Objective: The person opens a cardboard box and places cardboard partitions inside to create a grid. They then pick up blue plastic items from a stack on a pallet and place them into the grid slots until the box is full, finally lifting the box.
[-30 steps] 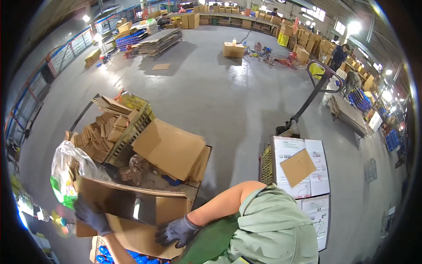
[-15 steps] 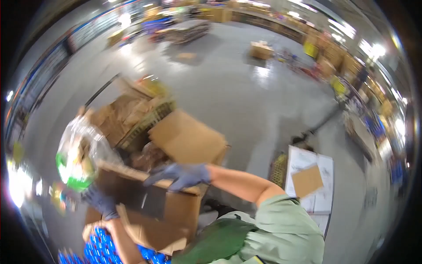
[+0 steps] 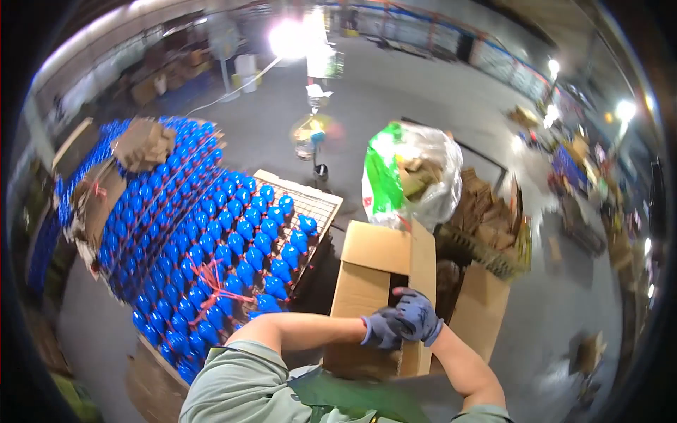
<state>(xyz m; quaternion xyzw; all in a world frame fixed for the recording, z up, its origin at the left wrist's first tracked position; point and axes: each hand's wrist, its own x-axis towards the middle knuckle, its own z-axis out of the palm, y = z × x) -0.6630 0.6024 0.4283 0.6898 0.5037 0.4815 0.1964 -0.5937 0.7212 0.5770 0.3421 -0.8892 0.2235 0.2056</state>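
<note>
An open cardboard carton (image 3: pixel 352 299) stands directly in front of the person, its flaps spread around a dark opening; what it rests on is hidden. Both hands, in grey-blue gloves, meet at that opening. The left hand (image 3: pixel 383 328) is partly closed, with its fingers tucked beside the right hand (image 3: pixel 419 317), whose fingers are bent at the edge of the carton's right side. They overlap, so I cannot tell whether either has a firm hold of the cardboard.

Just beyond the carton sits a clear plastic bag (image 3: pixel 441 158) with a green panel and brown scraps inside. To its right, a yellowish crate (image 3: pixel 504 259) is heaped with torn cardboard (image 3: pixel 488 215), and a flat brown sheet (image 3: pixel 479 310) leans near the carton's right side.

On the left, rows of glossy blue rounded pieces (image 3: pixel 245 271) cover a broad surface, with a pale gridded tray (image 3: pixel 314 202) showing at the near right corner. Pinkish-red ties (image 3: pixel 215 290) lie across them, and crumpled brown cardboard (image 3: pixel 144 146) rests farther back.

Smooth grey floor (image 3: pixel 416 88) stretches behind, catching reflections. White containers (image 3: pixel 245 70) stand near a glaring light (image 3: pixel 289 39), and blue and red rails (image 3: pixel 486 44) run along the far wall. The right side is blurred.
</note>
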